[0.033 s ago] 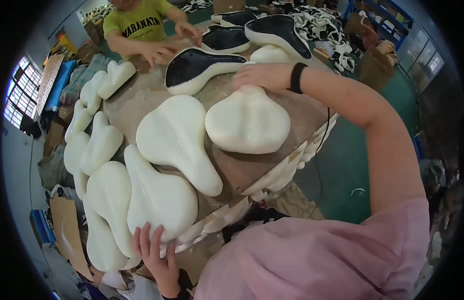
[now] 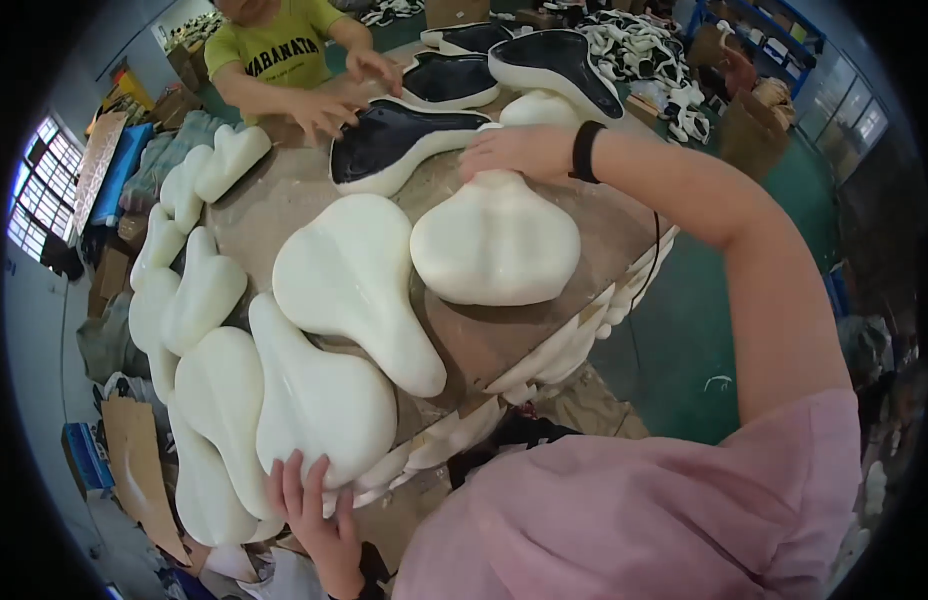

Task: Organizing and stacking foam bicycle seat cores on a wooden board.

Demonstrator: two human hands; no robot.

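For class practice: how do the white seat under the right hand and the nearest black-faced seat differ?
The white seat shows plain white; the black-faced seat, black edged with white. The white seat narrows toward the picture's top; the black-faced seat, rightward. Both have one broad end.

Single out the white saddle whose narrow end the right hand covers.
The white saddle below the right hand in view, wide end toward the viewer, narrow end covered. The neighbouring saddle on its left points its narrow end toward the viewer.

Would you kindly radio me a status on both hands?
Left grip spread at wide edge of white bicycle saddle. Right grip at nose of another white saddle, hold unclear. Co-worker's hand by nearest upturned saddle.
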